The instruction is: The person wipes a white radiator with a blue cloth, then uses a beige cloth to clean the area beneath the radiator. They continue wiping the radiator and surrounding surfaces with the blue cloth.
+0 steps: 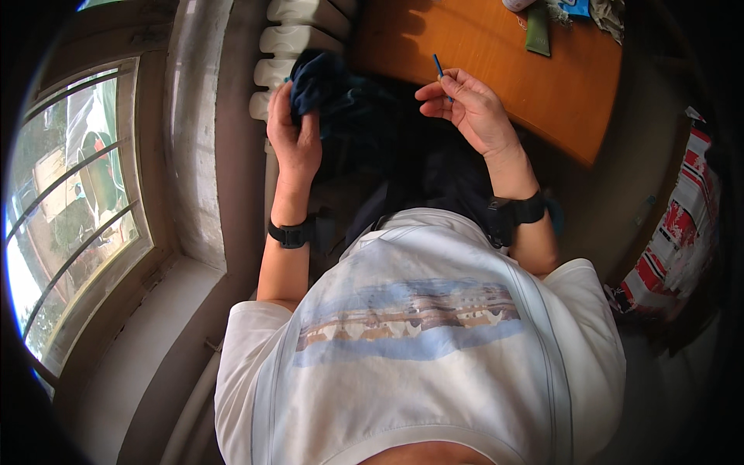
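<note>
My left hand (294,133) is raised beside the radiator and grips a bunched dark blue cloth (317,81); more dark fabric seems to hang down to its right, but its outline is lost in shadow. Between the thumb and fingertips of my right hand (471,104) is a thin blue stick-like tool (438,65), its upper end pointing up past the edge of the wooden table. What kind of tool it is cannot be told. The two hands are apart, and the tool does not touch the cloth.
An orange-brown wooden table (558,99) stands ahead on the right, with a green tube (537,32) and crumpled packaging at its far side. A white radiator (290,40) and a barred window (75,192) are on the left. Red, white and black patterned fabric (668,232) lies at the right.
</note>
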{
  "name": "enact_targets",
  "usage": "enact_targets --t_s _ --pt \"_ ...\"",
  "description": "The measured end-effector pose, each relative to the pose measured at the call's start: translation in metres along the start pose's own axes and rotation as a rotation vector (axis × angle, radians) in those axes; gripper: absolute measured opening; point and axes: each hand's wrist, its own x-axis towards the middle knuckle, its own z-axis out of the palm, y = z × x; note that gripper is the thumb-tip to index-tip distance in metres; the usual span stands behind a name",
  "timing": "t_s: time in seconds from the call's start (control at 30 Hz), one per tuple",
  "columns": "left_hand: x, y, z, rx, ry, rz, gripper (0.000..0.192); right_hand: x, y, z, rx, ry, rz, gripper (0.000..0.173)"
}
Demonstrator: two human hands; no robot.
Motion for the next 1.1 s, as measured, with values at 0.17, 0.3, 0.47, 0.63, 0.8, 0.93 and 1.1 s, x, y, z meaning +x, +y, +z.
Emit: enact_targets --t_s 0.17,0.3,0.47,0.63,0.8,0.93,1.1 --pt "0.07 -0.019 0.056 1.169 -0.258 0.531 0.038 0.005 0.005 -0.001 -0.025 0.006 0.027 0.023" --pt "0.054 -0.074 0.093 1.442 -0.506 0.695 0.036 0.001 0.006 -0.013 -0.033 0.024 -0.009 0.024" --pt "0.028 -0.091 0.09 1.378 -0.629 0.585 0.015 -0.02 -0.001 -0.04 0.016 0.083 -0.044 0.02" --pt "-0.008 0.004 0.025 1.402 -0.897 0.295 0.013 -0.05 -0.015 -0.079 0.072 0.127 -0.109 0.021" --pt "-0.004 0.033 -0.015 1.484 -0.501 0.398 0.033 -0.067 -0.022 -0.101 0.084 0.173 -0.11 0.021" --pt "-0.022 -0.053 0.02 1.684 -0.708 0.632 0.047 -0.071 -0.025 -0.101 0.052 0.123 -0.096 0.02" --pt "-0.036 -0.134 0.08 1.7 -0.909 0.789 0.037 -0.08 -0.03 -0.094 -0.025 0.1 -0.034 0.019"
